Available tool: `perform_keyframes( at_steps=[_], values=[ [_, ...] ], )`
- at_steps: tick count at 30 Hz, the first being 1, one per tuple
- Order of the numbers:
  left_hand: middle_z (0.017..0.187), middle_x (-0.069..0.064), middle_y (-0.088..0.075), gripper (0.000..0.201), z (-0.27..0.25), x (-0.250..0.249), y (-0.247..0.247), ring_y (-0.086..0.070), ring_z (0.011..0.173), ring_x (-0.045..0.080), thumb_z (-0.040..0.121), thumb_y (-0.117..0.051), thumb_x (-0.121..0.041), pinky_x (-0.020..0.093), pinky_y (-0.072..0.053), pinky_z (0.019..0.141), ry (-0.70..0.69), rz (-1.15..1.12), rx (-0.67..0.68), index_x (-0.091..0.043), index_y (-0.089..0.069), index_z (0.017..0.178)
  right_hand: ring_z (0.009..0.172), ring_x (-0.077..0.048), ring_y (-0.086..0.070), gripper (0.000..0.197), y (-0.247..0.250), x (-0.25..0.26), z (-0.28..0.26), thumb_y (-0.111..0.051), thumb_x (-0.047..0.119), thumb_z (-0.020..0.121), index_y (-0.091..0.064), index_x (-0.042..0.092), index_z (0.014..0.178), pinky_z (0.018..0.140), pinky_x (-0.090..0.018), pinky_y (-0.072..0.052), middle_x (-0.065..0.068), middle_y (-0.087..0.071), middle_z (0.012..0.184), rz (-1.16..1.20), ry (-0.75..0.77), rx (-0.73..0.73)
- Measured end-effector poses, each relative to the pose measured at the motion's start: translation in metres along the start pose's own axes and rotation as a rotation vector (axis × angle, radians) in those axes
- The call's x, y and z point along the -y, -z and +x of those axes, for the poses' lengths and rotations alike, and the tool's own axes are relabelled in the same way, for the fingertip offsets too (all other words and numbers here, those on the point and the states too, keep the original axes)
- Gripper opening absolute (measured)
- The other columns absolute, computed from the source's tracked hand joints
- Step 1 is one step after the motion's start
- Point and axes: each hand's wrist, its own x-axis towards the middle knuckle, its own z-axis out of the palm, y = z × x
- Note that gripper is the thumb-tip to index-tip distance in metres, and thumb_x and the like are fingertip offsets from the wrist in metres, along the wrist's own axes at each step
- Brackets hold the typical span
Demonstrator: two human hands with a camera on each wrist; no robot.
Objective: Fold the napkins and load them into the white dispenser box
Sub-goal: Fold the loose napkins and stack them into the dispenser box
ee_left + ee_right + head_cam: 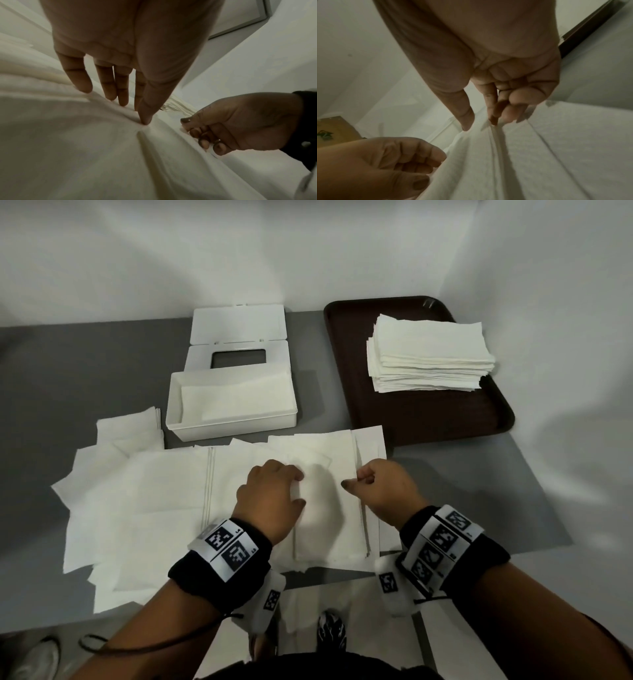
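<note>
A white napkin (322, 522) lies on a layer of unfolded napkins (144, 498) at the near edge of the grey table. My left hand (301, 487) pinches its left edge between thumb and fingertips, and the paper puckers under the thumb (145, 120). My right hand (352, 479) pinches a raised fold along its right side, thumb against forefinger (493, 120), the other fingers curled in. The white dispenser box (233, 428) stands just behind, its lid (236, 326) swung open to the back. A folded napkin (236, 398) lies inside it.
A brown tray (428, 419) sits at the back right and carries a tall stack of napkins (428, 354). White walls close in the table at the back and on the right. Loose napkins overhang the near table edge, with shoes on the floor below.
</note>
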Motion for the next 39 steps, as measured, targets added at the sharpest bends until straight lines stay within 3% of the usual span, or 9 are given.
perform_keyframes(
  at_steps=[4, 12, 17, 25, 28, 31, 33, 37, 39],
  values=[
    [0.129, -0.003, -0.047, 0.04, -0.002, 0.001, -0.006, -0.041, 0.12, 0.023, 0.085, -0.063, -0.031, 0.038, -0.042, 0.094, -0.004, -0.024, -0.048, -0.029, -0.053, 0.124, 0.065, -0.015, -0.05, 0.028, -0.004, 0.006, -0.001, -0.074, 0.03, 0.082, -0.058, 0.006, 0.082, 0.067, -0.035, -0.049, -0.001, -0.056, 0.071, 0.123, -0.017, -0.031],
    [0.117, 0.002, -0.057, 0.026, 0.002, 0.013, -0.013, -0.052, 0.112, 0.026, 0.088, -0.057, -0.024, 0.042, -0.044, 0.094, -0.06, -0.149, -0.14, -0.021, -0.059, 0.114, 0.078, -0.031, -0.067, 0.01, -0.002, 0.001, -0.001, -0.068, 0.018, 0.087, -0.064, 0.01, 0.083, 0.072, -0.044, -0.056, -0.009, -0.071, 0.082, 0.25, 0.019, -0.038],
    [0.114, 0.003, -0.058, 0.021, 0.002, 0.011, -0.008, -0.053, 0.11, 0.024, 0.092, -0.052, -0.023, 0.042, -0.044, 0.095, -0.062, -0.24, -0.158, -0.018, -0.06, 0.111, 0.083, -0.027, -0.07, 0.003, 0.023, -0.002, -0.01, -0.064, 0.016, 0.09, -0.065, 0.014, 0.089, 0.073, -0.044, -0.059, -0.006, -0.073, 0.09, 0.376, 0.023, -0.08],
    [0.09, 0.005, -0.062, 0.037, -0.001, -0.028, 0.013, -0.059, 0.079, 0.018, 0.097, -0.044, -0.041, 0.032, -0.049, 0.074, 0.034, -0.942, 0.048, -0.008, -0.058, 0.101, 0.089, -0.026, -0.071, 0.004, 0.047, 0.014, -0.018, -0.064, 0.011, 0.091, -0.067, 0.011, 0.092, 0.079, -0.041, -0.059, -0.007, -0.074, 0.096, 0.598, 0.09, -0.089],
    [0.076, 0.002, -0.053, 0.04, 0.005, -0.032, 0.018, -0.05, 0.068, 0.018, 0.091, -0.05, -0.048, 0.036, -0.043, 0.067, -0.007, -0.936, -0.026, -0.008, -0.056, 0.095, 0.09, -0.024, -0.071, 0.005, 0.042, 0.023, -0.017, -0.064, 0.012, 0.091, -0.066, 0.01, 0.095, 0.075, -0.04, -0.06, -0.005, -0.074, 0.097, 0.634, 0.083, -0.093],
    [0.097, -0.003, -0.07, 0.013, 0.01, -0.03, 0.026, -0.066, 0.089, 0.017, 0.096, -0.052, -0.029, 0.038, -0.051, 0.084, -0.088, -0.915, -0.105, -0.02, -0.059, 0.102, 0.091, -0.027, -0.071, 0.007, 0.036, 0.031, -0.014, -0.064, 0.014, 0.091, -0.064, 0.009, 0.096, 0.077, -0.046, -0.06, -0.008, -0.073, 0.1, 0.642, 0.081, -0.059],
    [0.102, -0.002, -0.07, 0.016, 0.012, -0.023, 0.034, -0.065, 0.097, 0.018, 0.094, -0.052, -0.03, 0.045, -0.049, 0.093, -0.105, -0.845, -0.122, -0.02, -0.057, 0.104, 0.092, -0.025, -0.071, 0.012, 0.036, 0.036, -0.009, -0.067, 0.016, 0.089, -0.063, 0.011, 0.099, 0.076, -0.043, -0.061, -0.01, -0.071, 0.104, 0.643, 0.07, -0.036],
    [0.103, -0.004, -0.07, 0.022, 0.013, -0.007, 0.058, -0.065, 0.1, 0.019, 0.087, -0.052, -0.035, 0.05, -0.047, 0.095, -0.208, -0.81, -0.053, -0.021, -0.058, 0.103, 0.105, -0.022, -0.067, 0.057, 0.05, 0.05, 0.01, -0.08, 0.041, 0.072, -0.056, 0.019, 0.119, 0.083, -0.049, -0.059, -0.005, -0.067, 0.116, 0.616, 0.104, 0.022],
    [0.104, -0.002, -0.07, 0.018, 0.012, 0.0, 0.072, -0.064, 0.1, 0.02, 0.092, -0.053, -0.03, 0.047, -0.048, 0.095, -0.265, -0.761, 0.002, -0.018, -0.059, 0.104, 0.105, -0.02, -0.067, 0.064, 0.06, 0.06, 0.019, -0.082, 0.041, 0.07, -0.054, 0.019, 0.123, 0.086, -0.048, -0.058, -0.003, -0.067, 0.117, 0.588, 0.131, 0.056]
  ],
)
